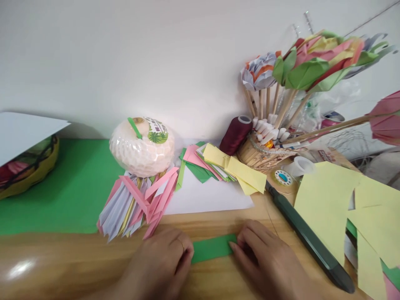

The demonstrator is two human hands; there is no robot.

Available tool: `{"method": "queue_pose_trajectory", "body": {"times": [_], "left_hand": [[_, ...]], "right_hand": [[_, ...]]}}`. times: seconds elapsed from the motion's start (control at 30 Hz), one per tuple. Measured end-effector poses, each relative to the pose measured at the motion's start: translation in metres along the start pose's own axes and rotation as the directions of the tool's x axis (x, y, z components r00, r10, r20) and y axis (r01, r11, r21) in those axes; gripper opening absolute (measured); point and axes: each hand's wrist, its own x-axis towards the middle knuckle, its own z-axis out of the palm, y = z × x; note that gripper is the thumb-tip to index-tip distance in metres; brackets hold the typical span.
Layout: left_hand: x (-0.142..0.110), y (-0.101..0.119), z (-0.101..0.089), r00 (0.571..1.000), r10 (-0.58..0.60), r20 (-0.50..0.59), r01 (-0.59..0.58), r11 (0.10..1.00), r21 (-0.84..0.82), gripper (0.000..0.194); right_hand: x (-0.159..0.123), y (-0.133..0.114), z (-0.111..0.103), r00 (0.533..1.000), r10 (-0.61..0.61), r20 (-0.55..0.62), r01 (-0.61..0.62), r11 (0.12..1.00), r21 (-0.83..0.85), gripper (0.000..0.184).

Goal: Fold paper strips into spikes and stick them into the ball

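Observation:
A narrow strip of green paper [211, 248] lies flat on the wooden table [78, 258] near its front edge. My left hand [162, 264] presses on the strip's left end, fingers together and curled down onto it. My right hand [265, 258] presses on the right end, fingertips bunched on the paper. Only the middle of the strip shows between the two hands.
Behind the hands are a heap of folded pink and white paper strips [137, 204], a wrapped coconut [142, 146], a white sheet [206, 196], folded pink, green and yellow pieces [218, 164], a basket of paper flowers [265, 154], maroon thread [236, 134], a dark green tool [309, 239], yellow paper [331, 200], a green sheet [62, 187].

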Motion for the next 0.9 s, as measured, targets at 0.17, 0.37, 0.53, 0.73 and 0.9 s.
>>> {"method": "queue_pose_trajectory", "body": {"times": [0.17, 0.37, 0.53, 0.73, 0.9], "left_hand": [[0.002, -0.001, 0.001, 0.998, 0.058, -0.002, -0.058, 0.996, 0.074, 0.025], [0.0, -0.002, 0.001, 0.996, 0.085, 0.013, -0.086, 0.99, 0.113, 0.026], [-0.006, -0.004, 0.005, 0.984, -0.057, 0.17, 0.038, 0.993, 0.116, 0.023], [-0.003, 0.0, 0.012, 0.938, -0.261, 0.228, 0.228, 0.96, 0.163, 0.026], [-0.007, 0.0, 0.017, 0.974, -0.147, 0.171, 0.105, 0.966, 0.236, 0.022]], "right_hand": [[0.001, 0.001, 0.0, 0.999, 0.023, 0.042, -0.023, 1.0, 0.008, 0.018], [-0.001, 0.0, -0.002, 0.997, 0.042, 0.071, -0.045, 0.998, 0.034, 0.017], [-0.003, -0.002, -0.003, 0.995, 0.08, 0.067, -0.084, 0.995, 0.055, 0.012], [-0.003, -0.001, -0.004, 0.998, 0.066, 0.022, -0.068, 0.993, 0.099, 0.011], [-0.009, -0.012, -0.014, 0.983, -0.174, -0.063, 0.172, 0.984, -0.039, 0.023]]}}
